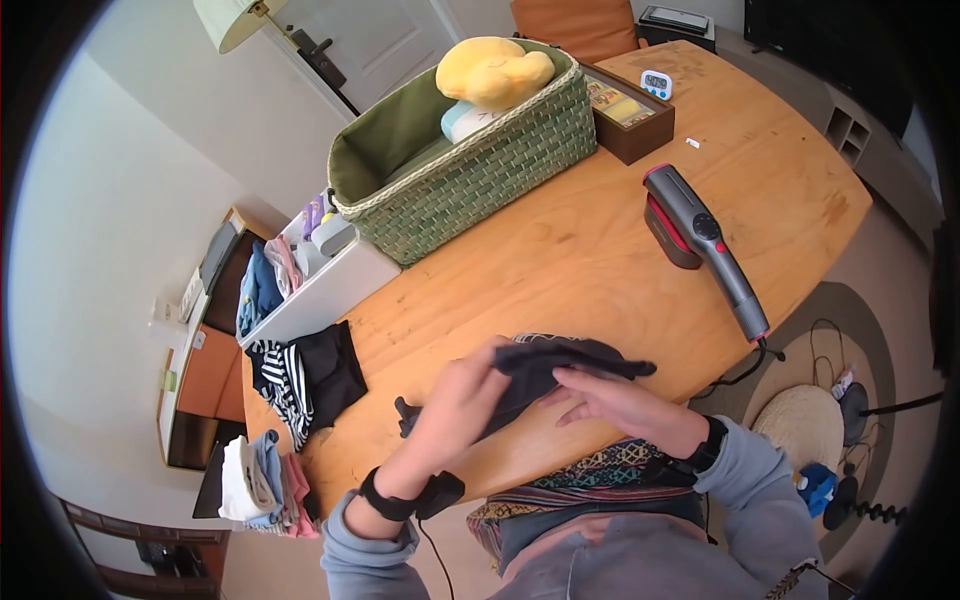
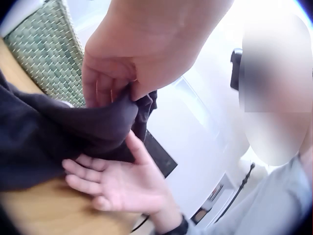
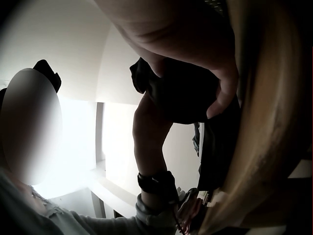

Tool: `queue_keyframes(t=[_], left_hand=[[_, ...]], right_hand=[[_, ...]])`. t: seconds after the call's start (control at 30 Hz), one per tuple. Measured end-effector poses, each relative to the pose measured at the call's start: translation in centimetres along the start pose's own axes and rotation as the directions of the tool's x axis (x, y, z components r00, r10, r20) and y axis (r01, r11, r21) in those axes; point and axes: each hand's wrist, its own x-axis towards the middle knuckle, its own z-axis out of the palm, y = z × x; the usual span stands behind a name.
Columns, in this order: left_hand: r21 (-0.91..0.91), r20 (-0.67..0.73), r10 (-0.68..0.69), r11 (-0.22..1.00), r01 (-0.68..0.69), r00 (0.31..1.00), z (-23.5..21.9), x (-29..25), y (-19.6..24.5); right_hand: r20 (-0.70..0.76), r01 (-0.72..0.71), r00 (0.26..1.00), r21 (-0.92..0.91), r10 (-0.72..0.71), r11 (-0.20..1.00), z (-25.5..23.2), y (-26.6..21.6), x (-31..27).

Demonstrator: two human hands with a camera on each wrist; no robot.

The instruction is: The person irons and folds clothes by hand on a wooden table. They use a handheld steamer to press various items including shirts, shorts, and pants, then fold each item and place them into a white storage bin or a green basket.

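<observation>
A dark cloth point(image 1: 520, 391) lies at the table's front edge, its upper part lifted and folded over. The left hand point(image 1: 463, 400) pinches the raised part; in the left wrist view the left hand's point(image 2: 139, 54) thumb and curled fingers grip the top of the dark cloth point(image 2: 58, 127). Palm up, the right hand point(image 1: 618, 408) is at the cloth's right part, and in the left wrist view the right hand point(image 2: 124, 183) shows spread fingers under the hanging fold. In the right wrist view its fingers lie against the dark cloth point(image 3: 183, 93).
A green woven basket point(image 1: 480, 180) with plush toys stands at the back, a white box point(image 1: 330, 290) of clothes beside it. Striped and black clothes point(image 1: 330, 370) lie at left, folded clothes point(image 1: 262, 485) beyond the corner. A handheld appliance point(image 1: 715, 245) and its cord are at right.
</observation>
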Motion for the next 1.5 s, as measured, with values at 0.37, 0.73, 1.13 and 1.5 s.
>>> queue_keyframes(t=[0.37, 0.73, 1.13, 1.5], left_hand=[[-0.815, -0.029, 0.14, 0.571, -0.104, 0.99, -3.7, -4.5, -2.0], [-0.544, -0.186, 0.092, 0.819, -0.18, 0.978, -3.6, -5.1, -1.5], [0.441, -0.181, 0.644, 0.728, -0.524, 0.743, -4.6, -7.2, 2.5], [0.338, -0.2, 0.486, 0.849, -0.406, 0.851, -5.7, -7.7, 1.3]], right_hand=[[0.153, 0.41, 0.907, -0.102, -0.393, 0.906, 1.3, -2.3, -0.2], [0.144, 0.553, 0.833, -0.184, -0.534, 0.813, 3.6, -3.2, -1.8], [0.087, 0.687, 0.683, -0.413, -0.725, 0.597, 5.7, -5.2, -3.9], [-0.033, 0.565, 0.788, -0.359, -0.615, 0.743, 4.4, -5.1, -3.2]])
